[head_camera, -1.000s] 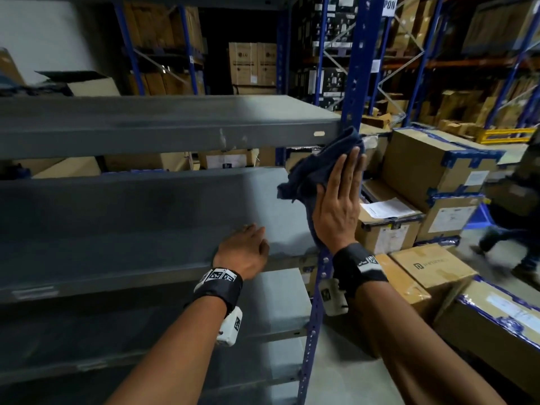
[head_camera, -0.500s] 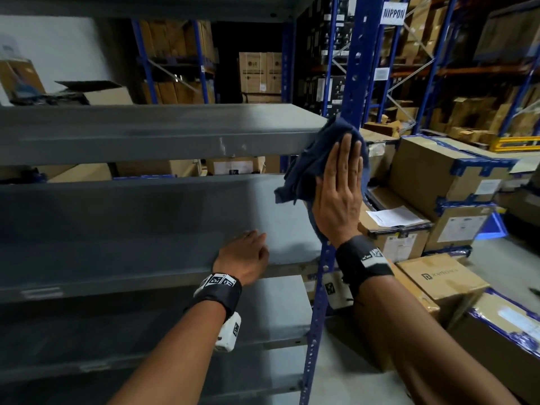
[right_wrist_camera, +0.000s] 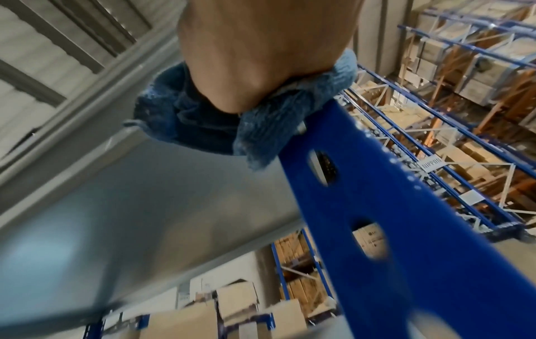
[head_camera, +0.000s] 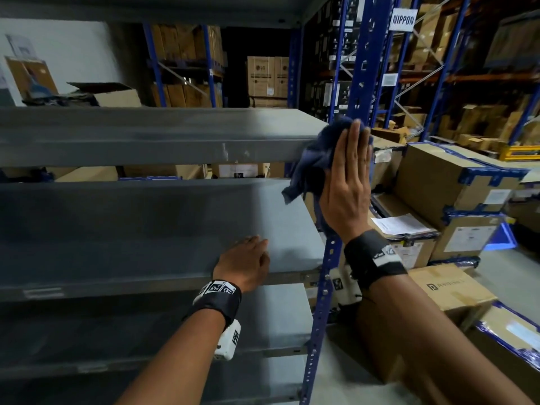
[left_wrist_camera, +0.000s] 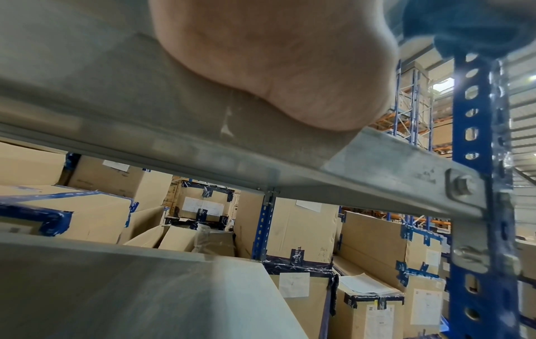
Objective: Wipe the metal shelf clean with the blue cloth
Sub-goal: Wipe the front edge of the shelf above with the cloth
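Observation:
Grey metal shelves [head_camera: 140, 217] run left to right between blue perforated uprights [head_camera: 320, 311]. My right hand [head_camera: 349, 182] lies flat, fingers straight and pointing up, and presses the dark blue cloth [head_camera: 311, 162] against the front right upright beside the end of the upper shelf [head_camera: 163, 133]. In the right wrist view the cloth [right_wrist_camera: 261, 128] bunches under my palm on the blue upright [right_wrist_camera: 377, 229]. My left hand [head_camera: 245, 264] rests on the front edge of the middle shelf, fingers loosely bent on top. The left wrist view shows its palm [left_wrist_camera: 275, 64] on the shelf's front rail [left_wrist_camera: 377, 174].
Taped cardboard boxes [head_camera: 455, 182] are stacked on the floor to the right of the rack, one with loose papers [head_camera: 400, 225] on top. More boxes [left_wrist_camera: 290, 229] stand behind the shelves. Further blue and orange racking fills the background.
My right hand has slid the cloth upward along the blue upright, from the middle shelf's level to the end of the upper shelf. My left hand stayed on the middle shelf's edge.

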Tool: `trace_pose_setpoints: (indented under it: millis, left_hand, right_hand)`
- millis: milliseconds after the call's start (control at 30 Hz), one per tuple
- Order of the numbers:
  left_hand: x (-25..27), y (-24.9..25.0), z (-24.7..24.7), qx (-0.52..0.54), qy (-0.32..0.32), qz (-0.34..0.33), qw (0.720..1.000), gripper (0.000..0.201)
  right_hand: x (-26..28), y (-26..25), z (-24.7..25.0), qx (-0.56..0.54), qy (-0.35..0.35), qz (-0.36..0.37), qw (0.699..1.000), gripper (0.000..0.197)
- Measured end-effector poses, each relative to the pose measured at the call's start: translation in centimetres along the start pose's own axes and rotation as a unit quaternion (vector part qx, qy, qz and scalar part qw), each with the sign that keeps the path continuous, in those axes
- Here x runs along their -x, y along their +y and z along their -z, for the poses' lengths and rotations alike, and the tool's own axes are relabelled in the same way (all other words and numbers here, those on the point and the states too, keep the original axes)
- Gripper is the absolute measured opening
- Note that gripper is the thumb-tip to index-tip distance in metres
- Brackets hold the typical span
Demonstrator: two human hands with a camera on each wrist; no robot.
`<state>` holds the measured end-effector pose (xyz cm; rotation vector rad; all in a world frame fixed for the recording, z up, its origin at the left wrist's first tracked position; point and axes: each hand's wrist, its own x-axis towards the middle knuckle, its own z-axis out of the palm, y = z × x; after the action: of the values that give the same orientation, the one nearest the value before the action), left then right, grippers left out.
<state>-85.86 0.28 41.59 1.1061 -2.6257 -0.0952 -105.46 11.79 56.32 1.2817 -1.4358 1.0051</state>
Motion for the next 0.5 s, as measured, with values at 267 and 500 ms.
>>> trace_pose_setpoints:
  millis: [267,500]
  left_hand:
    - [0.3,0.1,0.1,0.011,0.008,0.003,1.0,0.054]
    - [0.0,-0.1,-0.2,0.005,0.013,0.003,1.0,0.055]
  right_hand:
    - [4.0,0.0,-0.6,0.005,-0.021,0.008,1.0,0.063]
    - [-1.5,0.1,0.2,-0.011,0.023,0.011,1.0,0.059]
